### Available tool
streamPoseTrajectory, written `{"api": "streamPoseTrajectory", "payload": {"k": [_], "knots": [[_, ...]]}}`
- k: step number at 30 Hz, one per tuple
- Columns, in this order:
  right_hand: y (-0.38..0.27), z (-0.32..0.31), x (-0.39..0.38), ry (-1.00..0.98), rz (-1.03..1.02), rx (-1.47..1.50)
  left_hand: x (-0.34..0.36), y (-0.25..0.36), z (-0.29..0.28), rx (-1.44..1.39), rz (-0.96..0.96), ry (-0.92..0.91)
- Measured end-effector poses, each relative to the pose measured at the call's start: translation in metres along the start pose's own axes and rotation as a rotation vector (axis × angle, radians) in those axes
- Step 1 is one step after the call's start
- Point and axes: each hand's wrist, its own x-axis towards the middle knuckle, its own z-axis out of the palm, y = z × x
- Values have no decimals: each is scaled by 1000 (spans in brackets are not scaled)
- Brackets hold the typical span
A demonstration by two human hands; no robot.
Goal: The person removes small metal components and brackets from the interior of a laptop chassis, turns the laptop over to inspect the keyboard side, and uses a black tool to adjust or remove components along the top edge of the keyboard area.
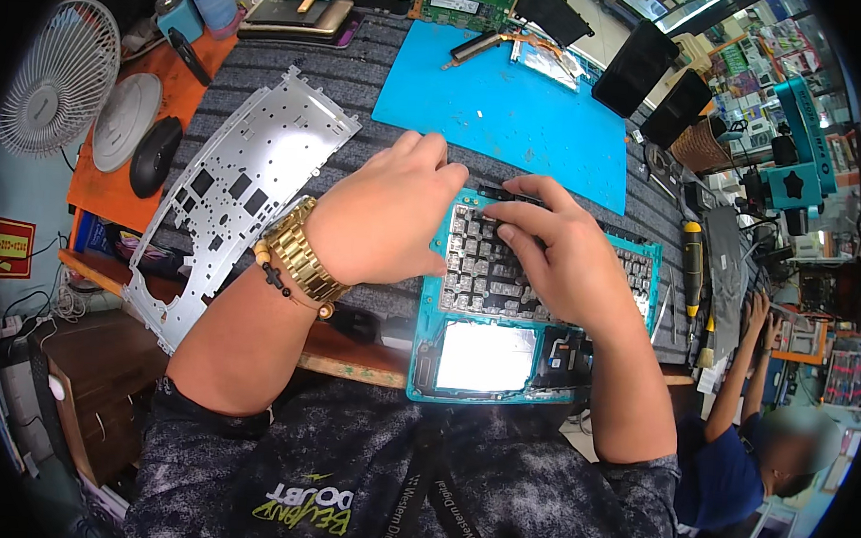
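- Lying at the ribbed table's near edge: teal frame, gridded keyboard.
- Right hand, fingers bent, at the keyboard; left hand curled by the frame's corner; cannot tell if either pinches.
- Perforated metal plate leftward.
- Smooth blue mat beyond.

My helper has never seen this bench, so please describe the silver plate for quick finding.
Start at the white fan on the left. Go right, past the black mouse, to the silver plate partly on the grey mat. Its bare metal, pierced by many holes, sets it apart from its neighbours.
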Motion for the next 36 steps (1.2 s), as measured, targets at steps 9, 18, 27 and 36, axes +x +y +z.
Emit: {"api": "streamPoseTrajectory", "payload": {"k": [9, 18, 27, 36], "knots": [[-5, 5, -3, 9, -10, -95, 0, 0, 1, -3, 13, 11], [-3, 11, -3, 91, -143, -267, 0, 2, 2, 13, 10, 17], [-9, 8, -3, 59, -101, -109, 0, 0, 2, -9, 11, 19], [-10, 12, 1, 31, -67, -68, -3, 3, 0, 20, -36, 60]]}}
